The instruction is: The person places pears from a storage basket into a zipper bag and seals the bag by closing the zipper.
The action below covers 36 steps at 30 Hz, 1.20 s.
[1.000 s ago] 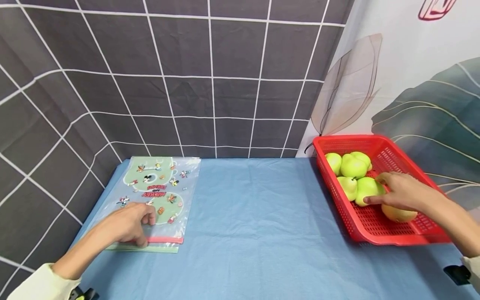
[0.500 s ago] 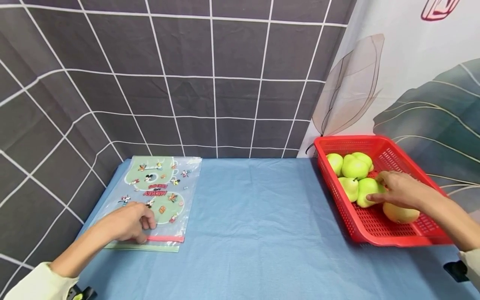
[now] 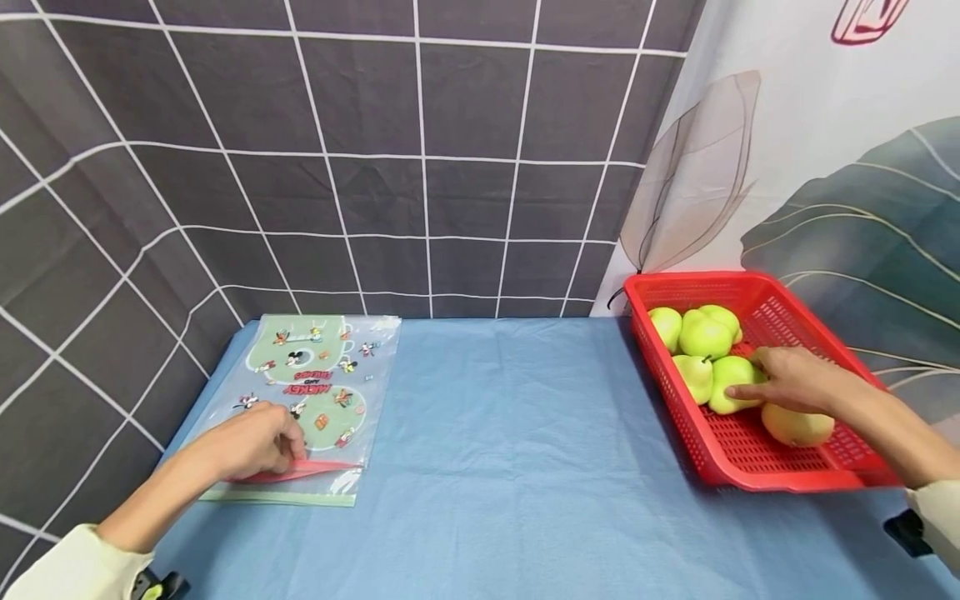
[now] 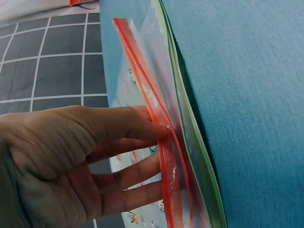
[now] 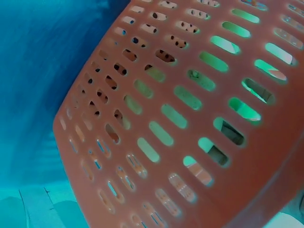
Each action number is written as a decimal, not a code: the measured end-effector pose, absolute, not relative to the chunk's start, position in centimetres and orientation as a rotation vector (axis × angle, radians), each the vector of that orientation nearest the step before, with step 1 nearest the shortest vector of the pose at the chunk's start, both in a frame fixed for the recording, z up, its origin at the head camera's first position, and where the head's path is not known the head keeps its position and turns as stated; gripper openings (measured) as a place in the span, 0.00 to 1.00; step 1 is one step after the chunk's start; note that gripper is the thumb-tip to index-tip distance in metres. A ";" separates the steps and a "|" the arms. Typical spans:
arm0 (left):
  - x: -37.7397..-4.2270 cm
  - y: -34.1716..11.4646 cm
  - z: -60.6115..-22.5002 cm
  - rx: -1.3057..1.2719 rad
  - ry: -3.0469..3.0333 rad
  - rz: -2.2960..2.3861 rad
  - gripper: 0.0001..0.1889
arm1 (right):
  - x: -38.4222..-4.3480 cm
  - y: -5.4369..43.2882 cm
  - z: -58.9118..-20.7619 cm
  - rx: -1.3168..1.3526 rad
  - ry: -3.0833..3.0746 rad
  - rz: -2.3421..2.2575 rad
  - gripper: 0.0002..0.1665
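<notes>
My left hand [image 3: 258,442] pinches the red zip strip of a clear zip bag [image 3: 330,417] printed with cartoon figures. In the left wrist view, thumb and fingers sit on either side of this red strip [image 4: 166,156], which is raised off the green-edged bag [image 4: 187,128] beneath it. Over at the right, my right hand [image 3: 802,382] grips a green pear [image 3: 727,382] in a red plastic basket [image 3: 723,467], thumb on its front and fingers behind. The basket's slotted wall [image 5: 156,114] hides that hand in the right wrist view.
Several more green pears, such as one at the back [image 3: 705,335], lie in the basket, with a yellowish pear [image 3: 797,425] under my right hand. A blue cloth [image 3: 495,433] covers the table. Dark gridded fabric [image 3: 472,192] rises behind it and along the left.
My left hand has taken hold of the bag's red strip and lifted it, pulling it slightly back from the green edge below. My right hand stays at the pear.
</notes>
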<state>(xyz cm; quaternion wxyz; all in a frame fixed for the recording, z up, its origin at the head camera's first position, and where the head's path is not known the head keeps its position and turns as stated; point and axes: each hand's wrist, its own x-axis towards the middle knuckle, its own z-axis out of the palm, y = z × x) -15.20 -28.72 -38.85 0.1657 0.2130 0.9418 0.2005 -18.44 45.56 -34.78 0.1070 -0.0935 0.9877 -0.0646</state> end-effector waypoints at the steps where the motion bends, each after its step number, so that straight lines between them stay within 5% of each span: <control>1: -15.2 -28.8 -38.9 0.617 2.685 0.572 0.17 | -18.5 45.5 -34.8 -0.269 2.905 -0.191 0.28; 36: -14.0 -27.4 -37.2 0.844 2.851 0.352 0.24 | -18.1 45.8 -34.5 -0.234 2.934 -0.299 0.34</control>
